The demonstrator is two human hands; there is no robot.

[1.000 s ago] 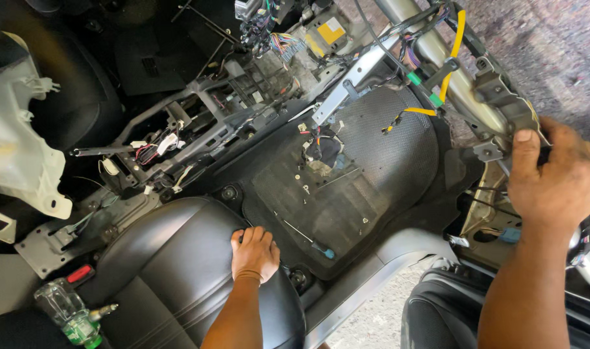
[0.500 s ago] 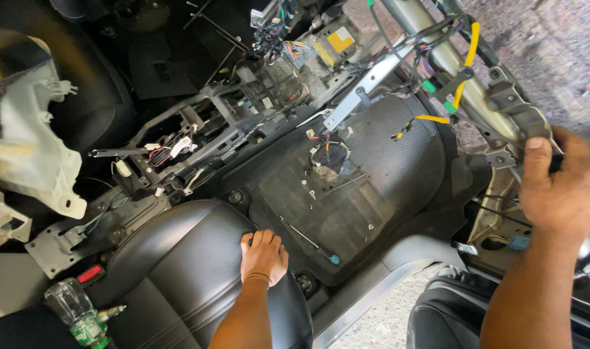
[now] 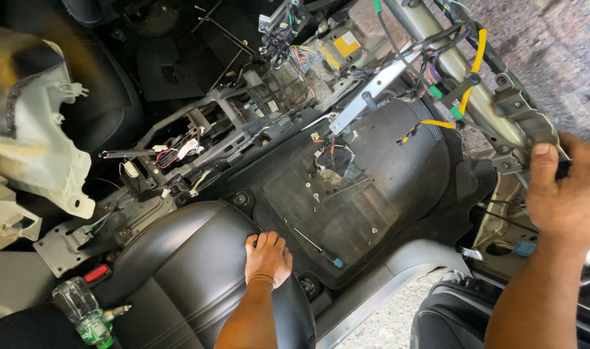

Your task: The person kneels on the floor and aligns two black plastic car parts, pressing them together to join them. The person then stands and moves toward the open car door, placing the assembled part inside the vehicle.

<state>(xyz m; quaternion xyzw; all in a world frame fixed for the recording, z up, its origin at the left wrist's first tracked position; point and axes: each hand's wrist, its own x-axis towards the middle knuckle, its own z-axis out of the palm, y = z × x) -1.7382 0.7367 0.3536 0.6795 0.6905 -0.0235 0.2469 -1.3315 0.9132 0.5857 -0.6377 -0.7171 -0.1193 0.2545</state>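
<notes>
The left hand stays flat and open on the black seat, unmoved; the right hand has slid lower and stays closed around the metal bracket beside the yellow wire; a screwdriver lies on the floor mat

Glossy black leather car seat; black rubber floor mat with a fine dotted grid pattern; bright yellow cable banded with green tape; slim screwdriver with a blue-tipped black handle; yellow-labelled silver control box; off-white plastic trim panel; red seat-belt buckle button; clear, green-based tool handle; bundle of multicoloured wires
</notes>
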